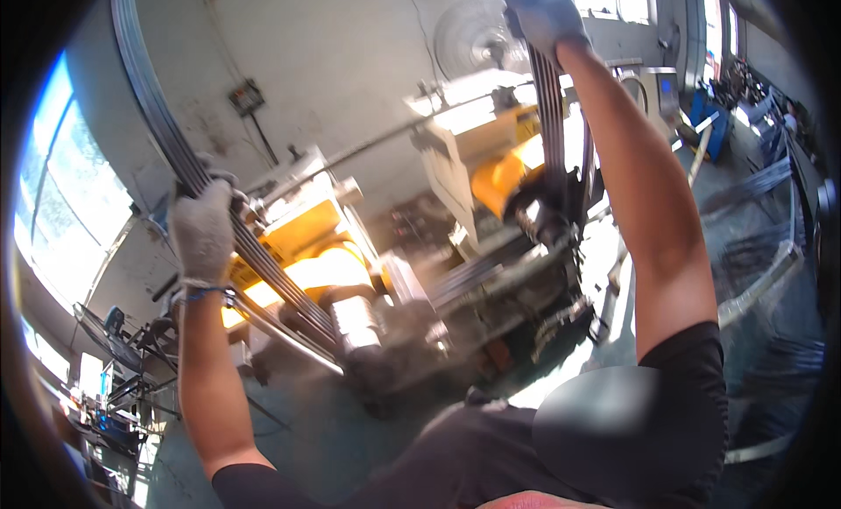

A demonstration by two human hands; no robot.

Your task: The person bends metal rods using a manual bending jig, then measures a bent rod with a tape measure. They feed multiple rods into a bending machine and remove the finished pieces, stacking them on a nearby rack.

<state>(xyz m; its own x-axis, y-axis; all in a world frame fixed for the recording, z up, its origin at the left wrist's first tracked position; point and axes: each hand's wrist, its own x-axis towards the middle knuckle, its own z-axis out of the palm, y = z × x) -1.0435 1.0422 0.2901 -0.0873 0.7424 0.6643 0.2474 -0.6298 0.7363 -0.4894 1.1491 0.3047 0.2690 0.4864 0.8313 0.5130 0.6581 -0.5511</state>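
My left hand (201,233), in a pale work glove, is closed around a bundle of long, thin metal strips (156,102). This bundle slants from the upper left down past the hand toward the machine's yellow part. Raised high at the top right, my gloved right hand (550,23) grips another run of metal strips (549,115), which hangs down almost upright. Whether both runs belong to the same strips cannot be seen, as their upper ends leave the picture. Both arms are stretched upward and apart.
Beyond the strips stands a machine with a yellow housing (328,268) and a second yellow unit (499,180). A round fan (477,40) is by the back wall. To the right, a metal rack (771,268) has long dark stock around it. Windows (70,180) are at the left.
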